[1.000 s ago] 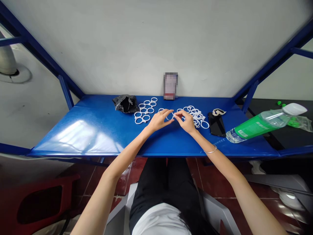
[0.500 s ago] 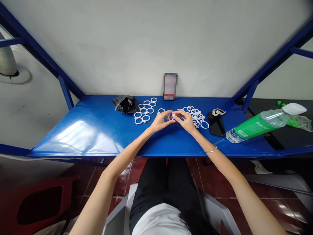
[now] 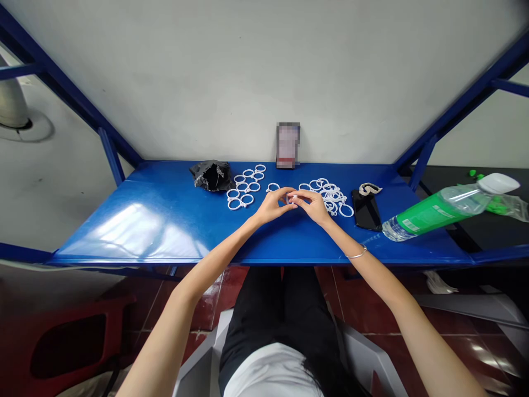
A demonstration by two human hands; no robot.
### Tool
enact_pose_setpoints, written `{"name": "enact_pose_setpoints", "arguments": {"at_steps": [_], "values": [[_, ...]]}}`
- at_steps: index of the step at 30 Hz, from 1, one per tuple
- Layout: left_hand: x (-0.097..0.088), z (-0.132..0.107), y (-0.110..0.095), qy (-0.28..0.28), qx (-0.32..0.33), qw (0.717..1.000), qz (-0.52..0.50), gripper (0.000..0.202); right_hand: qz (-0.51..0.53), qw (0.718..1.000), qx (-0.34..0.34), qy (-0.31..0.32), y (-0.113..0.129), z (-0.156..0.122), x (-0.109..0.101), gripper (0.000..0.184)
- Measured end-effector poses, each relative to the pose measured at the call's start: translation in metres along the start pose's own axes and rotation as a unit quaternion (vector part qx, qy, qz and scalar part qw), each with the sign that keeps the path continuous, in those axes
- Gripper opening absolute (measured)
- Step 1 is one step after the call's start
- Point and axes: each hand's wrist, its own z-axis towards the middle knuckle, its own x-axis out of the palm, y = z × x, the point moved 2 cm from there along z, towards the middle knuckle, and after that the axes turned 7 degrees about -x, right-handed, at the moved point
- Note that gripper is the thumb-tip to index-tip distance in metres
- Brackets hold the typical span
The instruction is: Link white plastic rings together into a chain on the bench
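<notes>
Over the middle of the blue table [image 3: 231,237], my left hand [image 3: 273,206] and my right hand [image 3: 313,205] meet at the fingertips. Between them they pinch a small white ring [image 3: 294,199], mostly covered by the fingers. A loose pile of white rings [image 3: 330,193] lies just right of my right hand. To the left, several white rings [image 3: 242,187] with small knobs are spread in rows. One more white ring [image 3: 273,187] rests right behind my left hand.
A crumpled black plastic bag [image 3: 211,176] sits open at back left. A phone [image 3: 287,146] with a blurred screen leans on the wall. At right are a dark phone [image 3: 367,210], a whitish looped item [image 3: 370,189] and a large green-labelled bottle [image 3: 438,212].
The ring between my fingers has turned slightly and shows less than before. My right fingertips have shifted a little; the rings on the table are unmoved.
</notes>
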Motion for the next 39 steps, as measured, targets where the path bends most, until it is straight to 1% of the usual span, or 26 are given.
{"name": "enact_pose_setpoints", "arguments": {"at_steps": [7, 12, 21, 31, 39], "values": [[0.0007, 0.0004, 0.0011, -0.002, -0.006, 1.000, 0.005, 0.057, -0.033, 0.999, -0.023, -0.008, 0.0007, 0.0002, -0.0005, 0.020], [0.0007, -0.0004, 0.0017, -0.006, -0.009, 1.000, 0.010, 0.057, -0.032, 0.999, -0.036, -0.007, 0.0026, 0.0004, 0.0003, 0.024], [0.0015, -0.0024, 0.0028, -0.021, -0.005, 0.999, 0.035, 0.055, -0.018, 1.000, -0.016, 0.004, 0.0033, -0.0003, 0.0001, 0.028], [0.0018, -0.0037, 0.0010, -0.021, -0.009, 0.999, 0.046, 0.055, -0.031, 0.999, -0.033, 0.004, 0.0046, -0.0008, -0.0001, 0.022], [0.0016, -0.0035, -0.0006, -0.020, -0.005, 0.998, 0.052, 0.052, -0.042, 0.998, -0.039, 0.009, 0.0070, 0.0000, 0.0005, 0.027]]}}
